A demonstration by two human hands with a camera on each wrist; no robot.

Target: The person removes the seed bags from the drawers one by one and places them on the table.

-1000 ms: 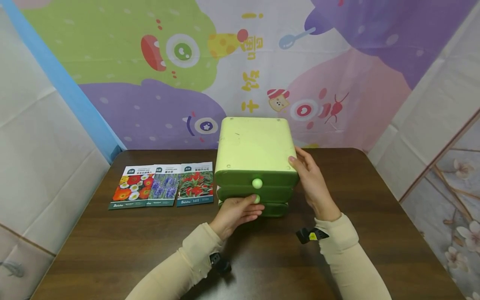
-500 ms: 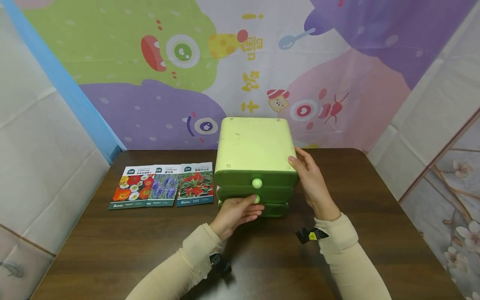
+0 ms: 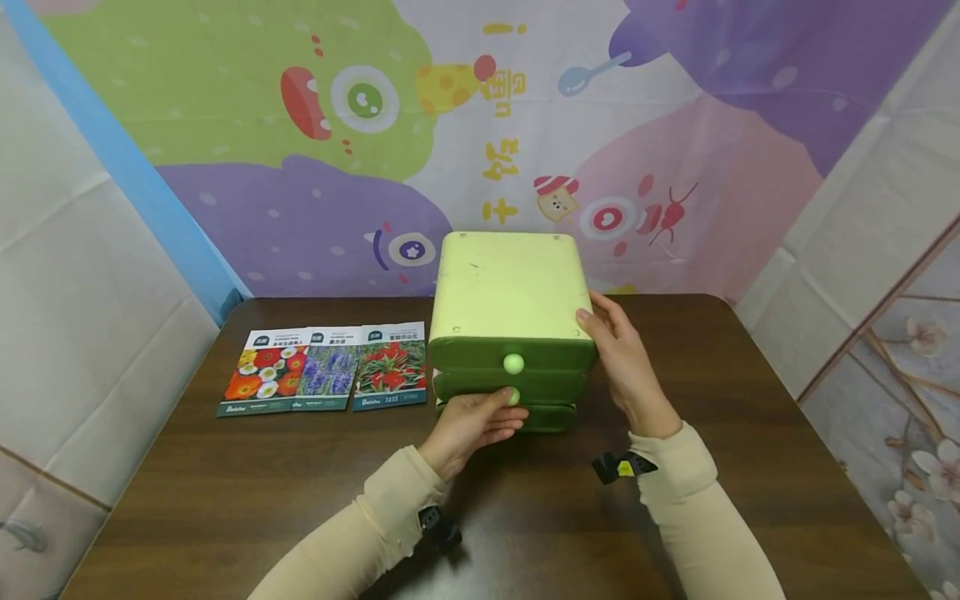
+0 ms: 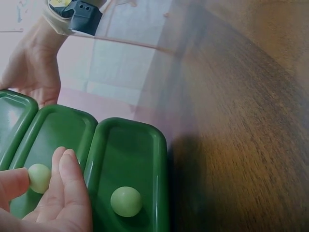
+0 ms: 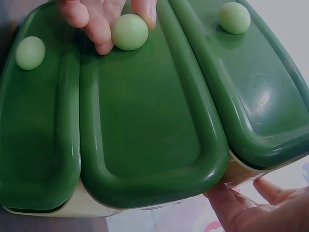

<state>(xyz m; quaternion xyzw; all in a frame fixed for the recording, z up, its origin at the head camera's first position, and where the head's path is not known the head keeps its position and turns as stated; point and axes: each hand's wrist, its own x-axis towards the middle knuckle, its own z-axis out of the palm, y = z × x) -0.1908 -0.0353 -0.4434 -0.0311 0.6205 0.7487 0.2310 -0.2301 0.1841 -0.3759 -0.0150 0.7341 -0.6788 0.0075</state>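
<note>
A small light-green drawer cabinet (image 3: 513, 287) with three dark green drawer fronts stands on the brown table. Each front carries a round pale knob. My left hand (image 3: 476, 427) pinches the middle drawer's knob (image 4: 39, 178) between thumb and fingers; the right wrist view shows the same pinch from the other side. The middle drawer front (image 5: 149, 116) sits close in line with its neighbours. My right hand (image 3: 626, 362) holds the cabinet's right side, thumb near the top's front corner and fingers along the side wall. Below the left fingers is the bottom drawer's knob (image 4: 126, 201).
Three seed packets with flower pictures lie left of the cabinet: one with orange and white blooms (image 3: 266, 375), one with purple flowers (image 3: 327, 373), one with red flowers (image 3: 390, 367). A cartoon-printed cloth (image 3: 487, 125) hangs behind the table (image 3: 300, 483).
</note>
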